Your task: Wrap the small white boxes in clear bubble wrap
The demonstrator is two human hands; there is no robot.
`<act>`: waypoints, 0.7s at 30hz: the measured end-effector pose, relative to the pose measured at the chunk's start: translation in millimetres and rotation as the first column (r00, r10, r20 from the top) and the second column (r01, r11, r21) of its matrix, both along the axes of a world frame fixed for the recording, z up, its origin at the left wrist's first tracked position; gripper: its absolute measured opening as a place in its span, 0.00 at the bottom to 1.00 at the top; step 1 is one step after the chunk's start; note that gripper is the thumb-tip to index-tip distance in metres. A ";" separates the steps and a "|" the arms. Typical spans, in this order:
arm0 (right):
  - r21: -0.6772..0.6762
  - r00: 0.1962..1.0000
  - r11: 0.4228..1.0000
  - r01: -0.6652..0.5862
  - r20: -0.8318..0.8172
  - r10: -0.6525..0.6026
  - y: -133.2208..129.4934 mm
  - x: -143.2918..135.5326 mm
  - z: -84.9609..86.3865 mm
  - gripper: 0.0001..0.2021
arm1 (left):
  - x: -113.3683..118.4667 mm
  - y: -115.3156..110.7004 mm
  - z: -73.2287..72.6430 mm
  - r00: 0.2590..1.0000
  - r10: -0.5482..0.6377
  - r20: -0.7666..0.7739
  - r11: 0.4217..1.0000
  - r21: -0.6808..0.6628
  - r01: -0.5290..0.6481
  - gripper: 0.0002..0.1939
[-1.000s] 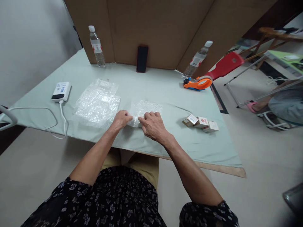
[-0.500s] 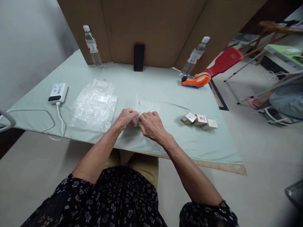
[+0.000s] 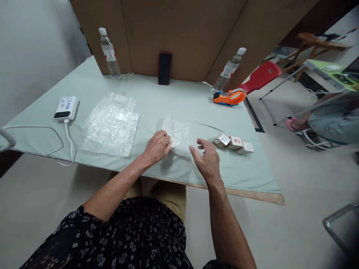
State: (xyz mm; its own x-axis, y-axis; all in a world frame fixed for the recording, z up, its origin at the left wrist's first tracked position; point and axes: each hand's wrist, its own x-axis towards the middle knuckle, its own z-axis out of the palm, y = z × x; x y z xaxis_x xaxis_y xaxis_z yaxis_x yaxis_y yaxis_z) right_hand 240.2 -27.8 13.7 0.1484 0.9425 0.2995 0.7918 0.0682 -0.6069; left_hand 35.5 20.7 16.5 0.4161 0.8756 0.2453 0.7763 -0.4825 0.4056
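Observation:
A small sheet of bubble wrap (image 3: pixel 179 136), partly rolled up, lies near the table's front edge. My left hand (image 3: pixel 157 146) grips its left end, fingers closed on the roll. My right hand (image 3: pixel 206 158) hovers open just right of the wrap, fingers spread, touching nothing I can make out. Three small white boxes (image 3: pixel 233 144) sit in a row to the right of my right hand. What the roll contains is hidden.
A stack of bubble wrap sheets (image 3: pixel 112 125) lies to the left, a power bank (image 3: pixel 66 108) with a white cable beyond it. Orange tape dispenser (image 3: pixel 229 98), two water bottles (image 3: pixel 108 52) and a black phone (image 3: pixel 164 68) stand by the cardboard screen. A red chair stands at right.
Both hands were folding the wrap together. Now the roll has shifted right, my left hand keeps hold, and my right hand has let go and moved right toward the boxes.

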 end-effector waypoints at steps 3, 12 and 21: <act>-0.234 0.992 0.970 0.065 -0.089 -0.089 -0.5 6.6 -15.8 0.33 | 1.5 -3.4 4.1 0.999 0.001 -0.047 0.999 -0.042 -0.003 0.08; -0.276 0.915 0.958 0.076 -0.363 -0.177 30.0 -22.0 -34.1 0.43 | 0.5 1.0 20.7 0.982 -0.068 -0.174 0.984 -0.172 0.038 0.10; -0.204 0.801 0.979 0.016 -0.583 -0.135 35.2 -38.8 -28.3 0.14 | -2.4 8.0 25.7 0.988 -0.064 -0.142 0.960 -0.280 0.022 0.15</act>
State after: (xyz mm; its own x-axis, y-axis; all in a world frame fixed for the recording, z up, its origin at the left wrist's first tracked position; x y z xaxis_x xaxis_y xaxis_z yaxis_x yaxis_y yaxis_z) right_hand 201.4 7.4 -14.6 0.3136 0.9486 -0.0433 0.2724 -0.1336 -0.9529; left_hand 33.1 28.7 42.2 0.4682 0.8808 -0.0711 0.8187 -0.4021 0.4099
